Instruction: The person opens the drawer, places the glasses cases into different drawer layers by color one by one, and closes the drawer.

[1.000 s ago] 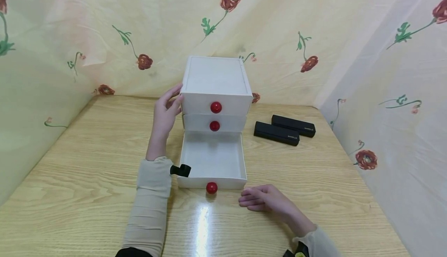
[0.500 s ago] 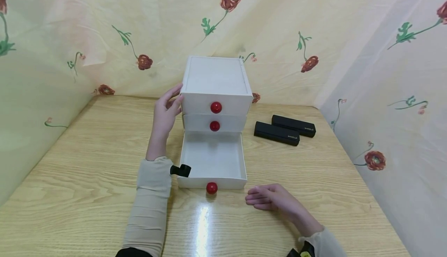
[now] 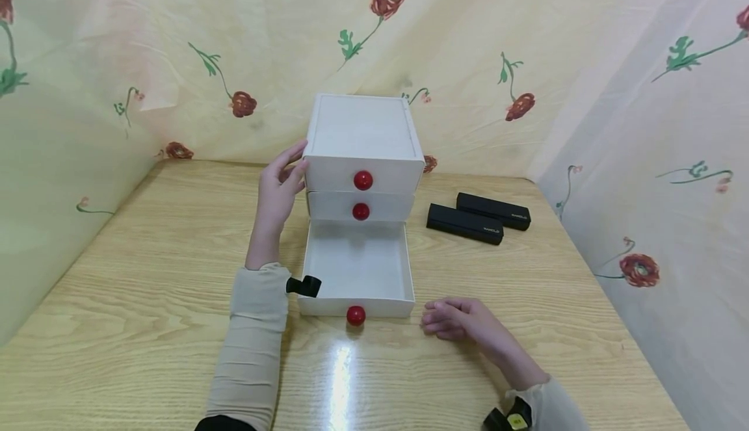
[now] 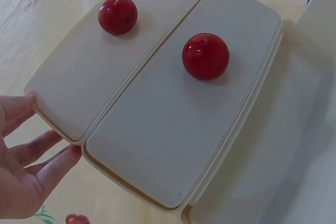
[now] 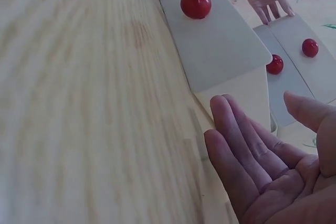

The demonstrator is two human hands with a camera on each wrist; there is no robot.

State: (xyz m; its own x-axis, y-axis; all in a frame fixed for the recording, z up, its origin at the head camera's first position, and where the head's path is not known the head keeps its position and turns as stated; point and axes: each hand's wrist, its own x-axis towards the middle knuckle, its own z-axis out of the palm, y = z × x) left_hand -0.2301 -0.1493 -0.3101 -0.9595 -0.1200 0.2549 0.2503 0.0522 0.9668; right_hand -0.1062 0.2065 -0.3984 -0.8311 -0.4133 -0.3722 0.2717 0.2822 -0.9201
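A white drawer unit (image 3: 364, 127) with red round knobs stands at the middle back. Its bottom drawer (image 3: 357, 262) is pulled far out and has nothing inside, while the two drawers above it are closed. My left hand (image 3: 277, 187) rests on the unit's left side. In the left wrist view its thumb and fingertips (image 4: 68, 153) meet the side edge of the upper drawers. Just right of the bottom drawer's front corner, my right hand (image 3: 456, 320) hovers low over the table with loosely bent fingers (image 5: 239, 140) and holds nothing.
Two black oblong cases (image 3: 465, 223) lie side by side on the wooden table (image 3: 146, 301), right of the drawer unit. Flower-patterned cloth (image 3: 281, 41) hangs behind the table and along both sides.
My right hand has drifted right and slightly away from me, off the drawer's front corner, with its fingers bending a little more. The left hand and the drawers have stayed put.
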